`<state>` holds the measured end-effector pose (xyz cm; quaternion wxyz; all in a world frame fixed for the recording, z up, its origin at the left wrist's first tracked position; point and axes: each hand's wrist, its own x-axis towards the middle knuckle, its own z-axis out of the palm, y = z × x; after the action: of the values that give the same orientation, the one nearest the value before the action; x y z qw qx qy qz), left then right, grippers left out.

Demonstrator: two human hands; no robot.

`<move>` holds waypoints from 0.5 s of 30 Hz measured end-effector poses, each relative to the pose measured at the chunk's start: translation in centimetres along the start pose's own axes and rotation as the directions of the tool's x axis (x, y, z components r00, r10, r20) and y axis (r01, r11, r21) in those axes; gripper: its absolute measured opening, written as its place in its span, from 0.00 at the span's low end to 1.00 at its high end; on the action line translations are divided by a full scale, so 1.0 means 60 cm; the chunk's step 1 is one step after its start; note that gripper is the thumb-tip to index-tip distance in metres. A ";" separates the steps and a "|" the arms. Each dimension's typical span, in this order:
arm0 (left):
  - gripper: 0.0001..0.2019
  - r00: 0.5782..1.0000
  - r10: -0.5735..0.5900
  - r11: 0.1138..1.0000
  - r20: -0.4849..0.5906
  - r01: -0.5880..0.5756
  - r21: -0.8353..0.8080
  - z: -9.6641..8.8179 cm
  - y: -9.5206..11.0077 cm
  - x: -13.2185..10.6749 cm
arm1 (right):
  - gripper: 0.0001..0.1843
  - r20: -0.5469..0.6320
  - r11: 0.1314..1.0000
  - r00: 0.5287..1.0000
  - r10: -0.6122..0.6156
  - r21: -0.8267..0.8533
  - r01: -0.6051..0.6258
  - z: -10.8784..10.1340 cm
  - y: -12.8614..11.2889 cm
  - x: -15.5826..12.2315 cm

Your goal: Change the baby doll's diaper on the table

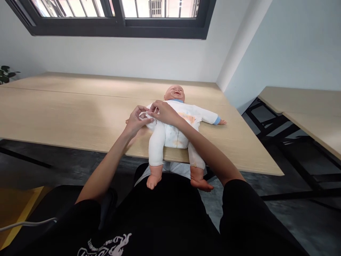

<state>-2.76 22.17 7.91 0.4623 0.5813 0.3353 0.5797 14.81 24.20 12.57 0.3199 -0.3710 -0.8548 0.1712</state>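
Note:
A baby doll [174,122] in a white romper with blue cuffs lies on its back on the wooden table [80,110], its bare feet hanging over the near edge. My left hand [137,121] pinches the romper's white sleeve on the doll's left-side arm. My right hand [163,112] reaches across the doll's chest and grips the same sleeve near the shoulder. Both hands' fingers are curled on the cloth. The doll's other arm [213,119] stretches out to the right, hand bare.
A second wooden table [301,103] with black legs stands to the right across a gap. A dark-framed window [117,17] runs along the far wall. A plant [5,74] peeks in at far left. A white cable [26,224] lies near my lap.

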 end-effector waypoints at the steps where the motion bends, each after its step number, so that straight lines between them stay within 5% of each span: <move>1: 0.24 1.000 0.011 1.000 -0.026 -0.012 -0.012 -0.002 -0.002 0.000 | 0.03 -0.013 1.000 1.000 -0.006 -0.004 0.006 0.002 0.001 0.000; 8: 0.25 0.995 -0.096 0.966 -0.032 0.085 -0.245 -0.025 -0.004 0.003 | 0.07 0.039 0.989 0.993 -0.115 0.099 0.111 0.010 0.017 0.001; 15: 0.25 0.991 -0.111 0.944 -0.072 0.082 -0.320 -0.029 -0.001 0.007 | 0.14 0.125 0.982 0.989 -0.078 0.181 0.055 0.004 0.008 0.000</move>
<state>-4.45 22.81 7.84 0.5618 0.4562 0.2865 0.6279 14.92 24.52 12.13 0.3003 -0.3004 -0.8673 0.2596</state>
